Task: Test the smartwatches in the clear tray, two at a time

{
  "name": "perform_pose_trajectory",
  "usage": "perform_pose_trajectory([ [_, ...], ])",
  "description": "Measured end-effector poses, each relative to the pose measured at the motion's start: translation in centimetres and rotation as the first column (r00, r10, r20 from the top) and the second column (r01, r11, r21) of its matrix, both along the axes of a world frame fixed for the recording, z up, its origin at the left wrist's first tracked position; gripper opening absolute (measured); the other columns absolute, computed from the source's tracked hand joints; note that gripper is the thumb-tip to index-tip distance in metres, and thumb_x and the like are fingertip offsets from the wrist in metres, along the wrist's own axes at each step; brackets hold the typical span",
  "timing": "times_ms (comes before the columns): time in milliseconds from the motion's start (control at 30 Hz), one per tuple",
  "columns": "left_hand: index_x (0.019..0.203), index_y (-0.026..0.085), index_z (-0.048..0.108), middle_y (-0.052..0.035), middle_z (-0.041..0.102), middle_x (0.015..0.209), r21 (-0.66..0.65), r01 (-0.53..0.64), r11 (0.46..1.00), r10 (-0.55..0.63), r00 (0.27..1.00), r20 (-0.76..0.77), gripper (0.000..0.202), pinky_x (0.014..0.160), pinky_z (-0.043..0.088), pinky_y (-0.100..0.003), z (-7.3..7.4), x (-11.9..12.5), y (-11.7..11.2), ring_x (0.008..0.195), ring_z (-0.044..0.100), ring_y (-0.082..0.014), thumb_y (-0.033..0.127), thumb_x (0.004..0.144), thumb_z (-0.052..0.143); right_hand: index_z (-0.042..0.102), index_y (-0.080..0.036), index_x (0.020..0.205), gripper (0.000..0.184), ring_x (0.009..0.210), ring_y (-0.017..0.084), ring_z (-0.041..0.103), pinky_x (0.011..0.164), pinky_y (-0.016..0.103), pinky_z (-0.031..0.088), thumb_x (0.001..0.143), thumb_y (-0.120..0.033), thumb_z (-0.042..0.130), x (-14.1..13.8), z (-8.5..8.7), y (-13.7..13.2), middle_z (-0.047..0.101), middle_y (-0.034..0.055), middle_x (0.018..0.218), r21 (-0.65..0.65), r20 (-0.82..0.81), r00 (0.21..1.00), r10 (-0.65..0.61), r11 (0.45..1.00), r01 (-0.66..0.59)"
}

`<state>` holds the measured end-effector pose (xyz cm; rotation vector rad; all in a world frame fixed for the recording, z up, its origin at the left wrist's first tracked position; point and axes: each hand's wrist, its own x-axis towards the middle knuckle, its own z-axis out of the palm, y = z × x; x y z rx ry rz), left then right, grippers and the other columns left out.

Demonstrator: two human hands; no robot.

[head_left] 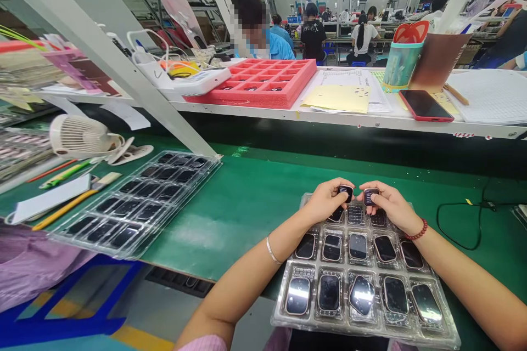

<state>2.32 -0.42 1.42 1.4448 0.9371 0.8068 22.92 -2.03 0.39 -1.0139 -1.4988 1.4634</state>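
My left hand is closed on a small smartwatch body, its lit screen facing me. A second smartwatch body, also lit, is pinched in my right hand. Both are held above the far edge of a clear plastic tray. Rows of dark-screened watch bodies, such as the watch body near the front, sit in its pockets. In the far row, one pocket between my hands shows no watch. The tray's near edge overhangs the green table.
On the left lie another clear tray of dark watch screens, a brush and a white fan. A black cable loops at right. Across the back, a shelf carries a red foam tray and a phone. People sit beyond.
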Motion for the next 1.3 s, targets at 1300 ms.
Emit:
perform_pose_trajectory([
  [1300,0.102,0.015,0.057,-0.0022,0.064,0.082,0.023,-0.048,0.999,0.047,0.997,0.057,0.031,0.067,0.048,-0.025,-0.33,0.0,0.15,0.066,0.058,-0.0103,0.01,0.072,0.056,0.052,-0.021,0.118,0.033,0.074,0.016,0.066,0.065,0.034,0.054,0.085,-0.021,0.052,-0.18,0.0,-0.37,0.065,0.0099,0.111,0.095,0.043,0.998,0.051,0.994,-0.055],
])
